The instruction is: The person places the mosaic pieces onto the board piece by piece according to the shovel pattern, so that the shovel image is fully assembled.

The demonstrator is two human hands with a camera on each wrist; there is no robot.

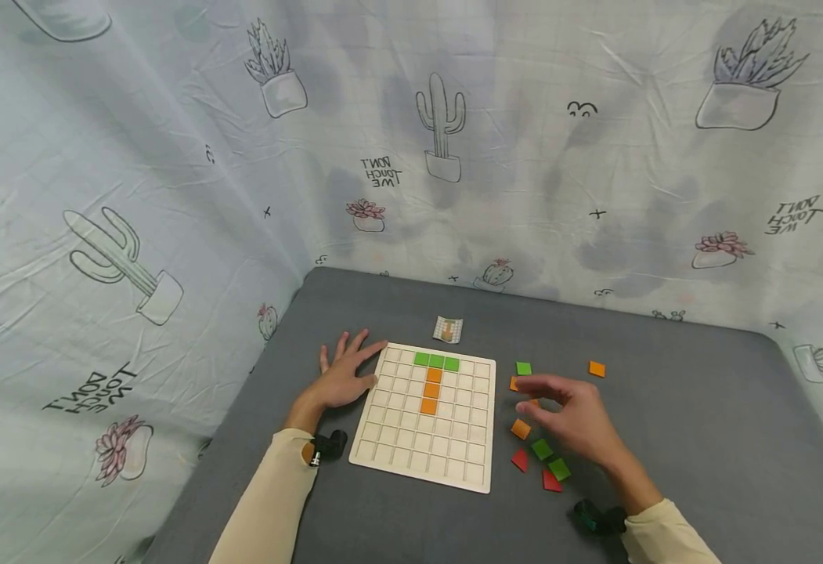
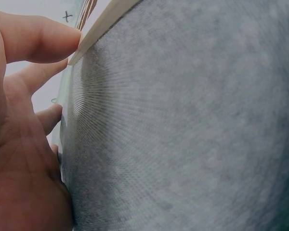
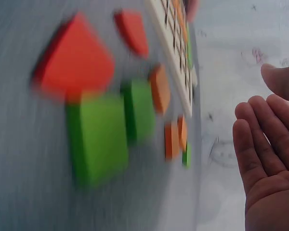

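A pale wooden grid board (image 1: 397, 435) lies on the grey table. Green square tiles (image 1: 436, 361) form a short row near its far edge, and a column of orange tiles (image 1: 433, 391) runs toward me from the middle one. My left hand (image 1: 341, 380) rests at the board's left side, fingers spread, with thumb and index fingertip at its edge. To the right of the board, my right hand (image 1: 576, 411) is raised above loose tiles, fingers loosely bent and thumb apart. In the right wrist view its palm (image 3: 274, 202) shows nothing held.
Loose orange tiles (image 1: 521, 428), green tiles (image 1: 541, 449) and red pieces (image 1: 520, 460) are scattered right of the board. One orange tile (image 1: 597, 368) lies farther right. Behind the board is a small printed card (image 1: 448, 329). A patterned curtain (image 1: 524, 157) hangs around the table.
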